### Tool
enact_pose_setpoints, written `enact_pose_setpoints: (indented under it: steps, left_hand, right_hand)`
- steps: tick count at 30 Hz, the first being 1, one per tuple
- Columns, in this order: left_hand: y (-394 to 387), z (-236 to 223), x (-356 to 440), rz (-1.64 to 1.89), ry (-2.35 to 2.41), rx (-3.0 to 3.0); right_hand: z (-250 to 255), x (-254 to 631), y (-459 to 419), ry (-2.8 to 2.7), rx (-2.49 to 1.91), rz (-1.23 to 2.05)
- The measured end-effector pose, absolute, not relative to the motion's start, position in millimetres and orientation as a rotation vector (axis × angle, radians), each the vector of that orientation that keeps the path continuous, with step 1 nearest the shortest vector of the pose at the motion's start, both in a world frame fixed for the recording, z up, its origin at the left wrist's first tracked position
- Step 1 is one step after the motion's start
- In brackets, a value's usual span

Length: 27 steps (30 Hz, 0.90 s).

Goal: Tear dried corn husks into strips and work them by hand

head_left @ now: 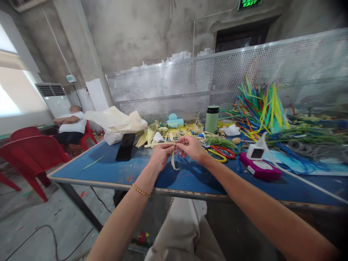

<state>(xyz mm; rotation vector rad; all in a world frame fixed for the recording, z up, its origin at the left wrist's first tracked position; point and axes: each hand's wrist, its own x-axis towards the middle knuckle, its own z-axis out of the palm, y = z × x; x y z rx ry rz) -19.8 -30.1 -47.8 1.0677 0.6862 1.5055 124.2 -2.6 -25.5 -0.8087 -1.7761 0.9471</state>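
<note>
Above the blue table (100, 168), my left hand (161, 155) and my right hand (192, 148) meet fingertip to fingertip. Between them is a pale husk strip (173, 162), whose loose end hangs below the fingers and curls at the tip. My left fingers are closed on it, with a straight pale piece (152, 145) sticking out to the left. The right thumb and forefinger pinch at the same spot; the exact grip is too small to make out. Just behind lies a heap of dry husks (149, 135).
A phone (125, 146) lies left of my hands. Red-handled scissors (224, 152), a yellow-handled pair (217, 156) and a green tumbler (212, 120) are to the right. Beyond stand colourful strips (268, 108) and a magenta box (259, 167) with a white cable. A person sits far left.
</note>
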Motion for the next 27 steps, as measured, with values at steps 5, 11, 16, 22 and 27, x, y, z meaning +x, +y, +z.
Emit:
enact_pose_setpoints:
  steps: [5, 11, 16, 22, 27]
  left_hand:
    - [-28.6, -47.0, -19.7, 1.504, 0.709, 1.044]
    - [-27.2, -47.5, -18.5, 1.524, 0.695, 1.038]
    - [-27.0, -48.1, -18.4, 1.542, 0.690, 1.015]
    - [-30.2, -46.7, -20.0, 1.513, 0.723, 1.050]
    - [-33.7, -44.6, -20.5, 1.480, 0.721, 1.078]
  right_hand:
    - [-25.5, 124.9, -3.6, -1.822, -0.794, 0.851]
    - [-26.2, 124.7, -4.4, -1.926, -0.790, 0.750]
    - [-26.6, 125.7, -1.7, -1.968, -0.792, 0.559]
    - [-27.5, 128.1, 2.0, -1.994, -0.758, 0.473]
    - [-26.1, 129.2, 2.2, -1.999, -0.758, 0.466]
